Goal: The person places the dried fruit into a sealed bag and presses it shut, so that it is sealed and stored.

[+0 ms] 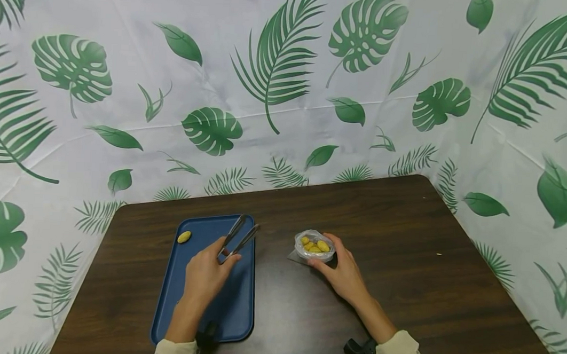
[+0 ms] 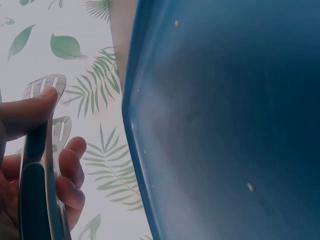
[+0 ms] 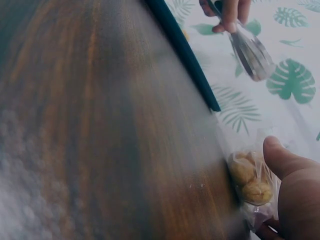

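Note:
My left hand [image 1: 206, 274] grips metal tongs [image 1: 238, 237] above the blue tray [image 1: 230, 308]; the tong tips point away from me and stand apart, with nothing between them. In the left wrist view the tongs [image 2: 37, 190] show dark handle inlays and slotted ends. A single yellow oval piece [image 1: 184, 237] lies near the tray's far left corner. Right of the tray, a clear plastic bag [image 1: 303, 257] stands open on the table, holding several yellow oval pieces [image 1: 314, 246]. My right hand [image 1: 346, 274] holds the bag's right side between thumb and fingers.
The dark wooden table [image 1: 406, 221] meets a leaf-printed cloth backdrop [image 1: 289, 65] along its far and side edges. The tray's raised rim [image 1: 255, 282] stands between the two hands. A small pale crumb [image 1: 439, 254] lies on the table at the right.

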